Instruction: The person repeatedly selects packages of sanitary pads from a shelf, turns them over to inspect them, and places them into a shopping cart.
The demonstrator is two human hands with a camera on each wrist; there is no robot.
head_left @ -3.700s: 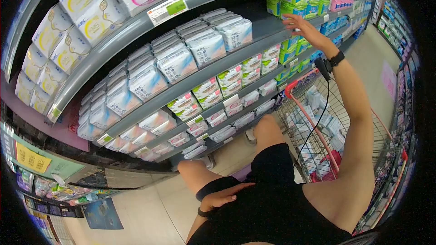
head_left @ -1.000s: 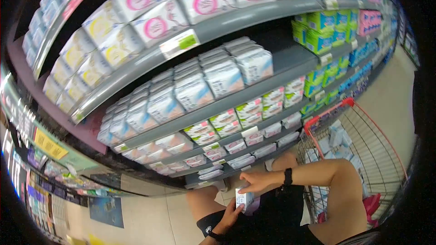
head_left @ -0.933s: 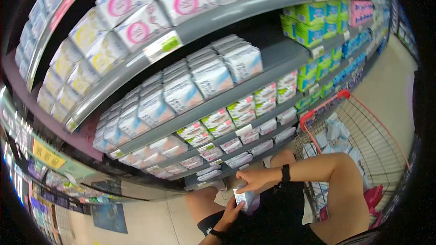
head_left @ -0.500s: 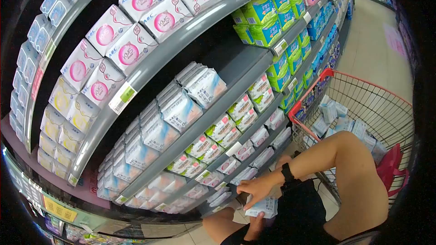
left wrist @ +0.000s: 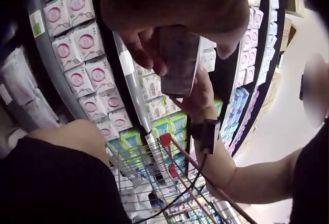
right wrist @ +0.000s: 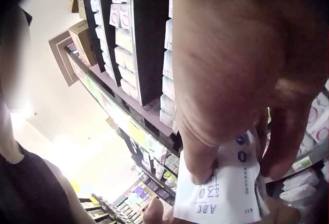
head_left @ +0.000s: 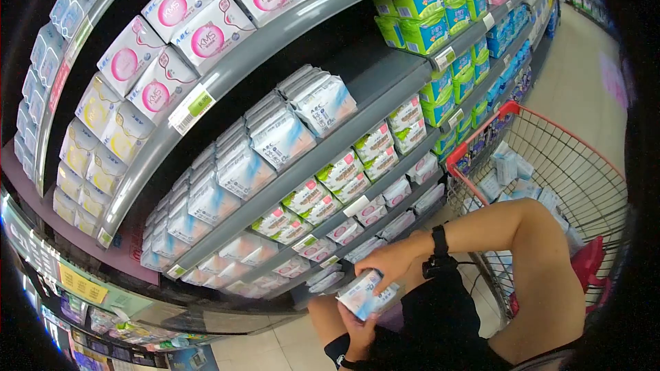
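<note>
Both hands hold one white packet with blue print (head_left: 370, 293) above the lap. My left hand (head_left: 359, 330) grips its lower side, thumb on the front face. From above, my right hand (head_left: 395, 259) pinches its upper part, fingers over the edge. In the left wrist view the packet (left wrist: 178, 62) looks dark between the left hand (left wrist: 175, 8) and the right hand (left wrist: 199, 93). The right wrist view shows the lettered face of the packet (right wrist: 218, 198) between the thumb and fingers of the right hand (right wrist: 241, 80).
A shelf of similar white packets (head_left: 280, 136) stands in front, with pink-circled packs (head_left: 207, 40) above and green packs (head_left: 419, 33) to the right. At the right is a wire cart (head_left: 550, 139) with a red rim, holding white packets and a red bag (head_left: 586, 264).
Since half a second ago, the packet and both hands have shifted slightly left and up in the head view, and the packet has tilted. Earlier, the right hand was reaching toward the shelf.
</note>
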